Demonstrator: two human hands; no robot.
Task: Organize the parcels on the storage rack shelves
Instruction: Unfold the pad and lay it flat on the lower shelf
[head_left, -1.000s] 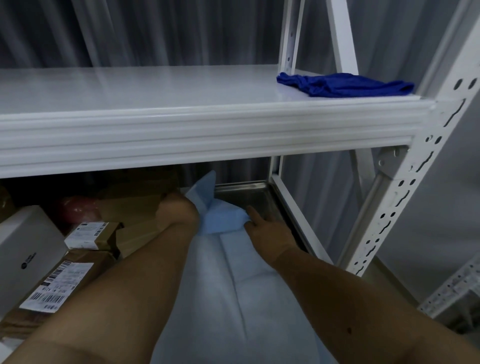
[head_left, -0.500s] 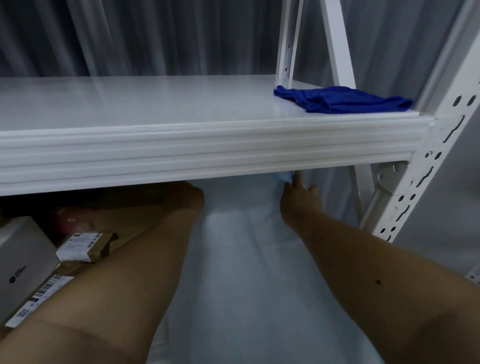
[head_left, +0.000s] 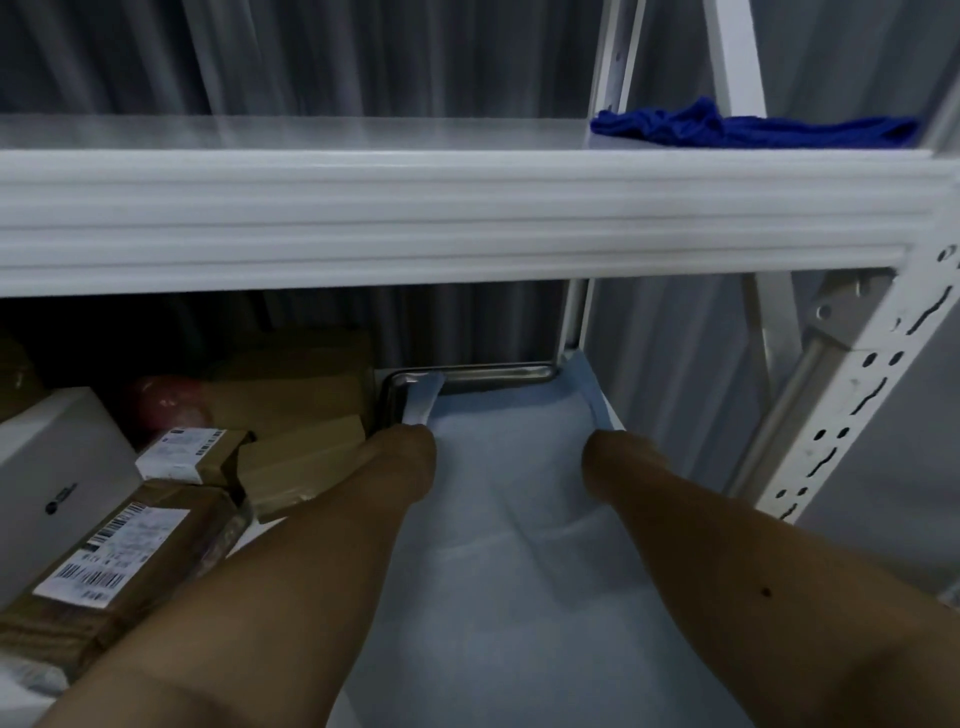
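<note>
A pale blue sheet (head_left: 509, 467) lies over a metal tray (head_left: 498, 375) on the lower shelf of the white rack (head_left: 467, 223). My left hand (head_left: 408, 457) grips the sheet's left edge, where a strip is folded up over the tray rim. My right hand (head_left: 615, 460) grips the right edge; both sets of fingers are tucked under and mostly hidden. Brown cardboard parcels (head_left: 291, 410) with white labels and a white box (head_left: 57, 478) crowd the lower shelf to the left of the sheet.
A dark blue cloth (head_left: 748, 127) lies on the upper shelf at the right end. A perforated white upright (head_left: 857, 395) stands at the right. A red wrapped item (head_left: 161, 405) sits behind the parcels. Grey curtains hang behind the rack.
Both hands have drawn back towards me and lower; the raised sheet has come down onto the tray, whose back rim shows again.
</note>
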